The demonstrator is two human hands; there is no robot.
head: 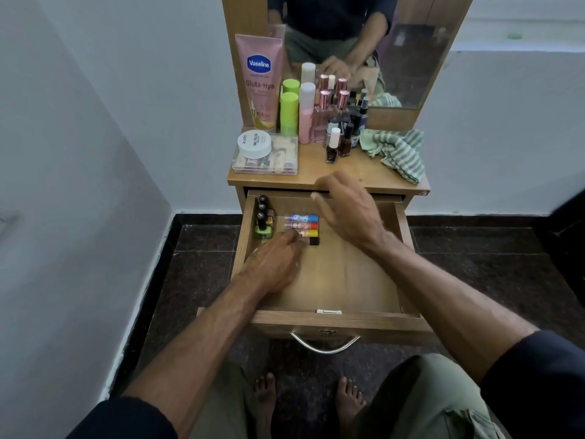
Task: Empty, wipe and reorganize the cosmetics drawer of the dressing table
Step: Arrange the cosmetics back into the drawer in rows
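The wooden drawer of the dressing table stands pulled out. At its back left stand nail polish bottles, beside a row of lip balm sticks with blue, red and yellow caps. My left hand is inside the drawer, its fingertips on a black-capped stick at the near end of that row. My right hand hovers over the drawer's back edge with fingers spread and holds nothing.
On the tabletop stand a pink Vaseline tube, green bottles, pink bottles, dark nail polishes, a clear box with a white jar on it, and a green striped cloth. A mirror rises behind.
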